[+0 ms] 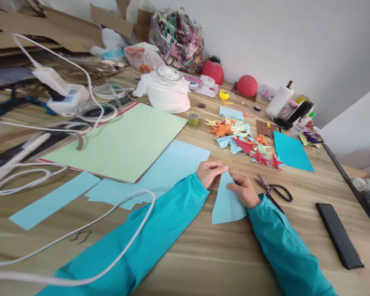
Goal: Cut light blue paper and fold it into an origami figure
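Observation:
A light blue paper [226, 201], folded to a pointed kite shape, lies on the wooden table [203, 255] in front of me. My left hand [210, 172] pinches its upper tip from the left. My right hand [244, 190] presses its fingers down on the paper's right edge. Both arms wear teal sleeves. Black scissors [274, 190] lie just right of my right hand. A heap of folded origami figures [240, 139] in orange, red, green and blue sits beyond my hands.
A large pale green sheet [123, 144] and light blue sheets [172, 164] lie left. A teal sheet [291, 152] lies at right, a black phone [339, 235] near the right edge. White cables [80, 230], a power strip [64, 96], a white kettle [168, 92] and bags crowd the back.

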A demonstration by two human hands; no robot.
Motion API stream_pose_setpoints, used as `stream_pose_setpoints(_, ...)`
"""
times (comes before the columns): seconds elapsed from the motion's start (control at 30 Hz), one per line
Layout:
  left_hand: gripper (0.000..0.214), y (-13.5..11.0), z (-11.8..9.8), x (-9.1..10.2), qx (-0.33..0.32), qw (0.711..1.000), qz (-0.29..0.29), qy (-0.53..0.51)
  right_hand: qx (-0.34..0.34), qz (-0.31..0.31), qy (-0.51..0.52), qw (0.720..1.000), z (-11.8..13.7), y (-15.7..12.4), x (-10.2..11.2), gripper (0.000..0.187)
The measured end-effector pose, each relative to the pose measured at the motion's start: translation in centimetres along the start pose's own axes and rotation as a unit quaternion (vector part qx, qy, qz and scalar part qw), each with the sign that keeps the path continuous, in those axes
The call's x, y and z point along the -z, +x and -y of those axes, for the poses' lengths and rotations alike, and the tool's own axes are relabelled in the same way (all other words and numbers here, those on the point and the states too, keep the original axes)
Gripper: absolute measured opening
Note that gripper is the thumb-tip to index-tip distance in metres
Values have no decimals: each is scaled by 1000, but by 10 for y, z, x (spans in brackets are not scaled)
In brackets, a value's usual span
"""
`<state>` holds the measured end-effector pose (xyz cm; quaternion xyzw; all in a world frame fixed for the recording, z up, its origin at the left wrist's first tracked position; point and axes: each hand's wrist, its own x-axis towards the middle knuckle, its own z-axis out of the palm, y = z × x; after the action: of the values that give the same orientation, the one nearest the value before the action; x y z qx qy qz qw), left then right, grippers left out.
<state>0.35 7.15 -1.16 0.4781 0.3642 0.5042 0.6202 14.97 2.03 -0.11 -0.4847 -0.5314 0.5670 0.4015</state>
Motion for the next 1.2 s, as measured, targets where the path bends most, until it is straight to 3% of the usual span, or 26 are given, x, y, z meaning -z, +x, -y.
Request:
stream_pose_setpoints(0.23,23,2,2,0,79,991,-57,-87,-33,-1,13,999,-1,-1,1,22)
stream_pose_setpoints(0.37,23,1,2,-1,55,995,-62,-54,-32,2,10,999,-1,-1,2,24)
stream_pose_setpoints(0.6,38,-4,-5,-5,-27,997,54,58,6,4,11,1000,1,-2,0,34)
stream_pose_setpoints(0.8,39,-6,-8,-6,-22,996,70,43,16,-1,-5,1000,6,-1,0,34)
stream_pose_setpoints(1.1,36,-8,-13,-6,-33,995,38,89,39,26,-27,999,4,-2,0,37)
stream_pose_setpoints(1.2,31,-3,-7,-2,6,998,-18,53,27,32,-27,999,4,-3,1,41)
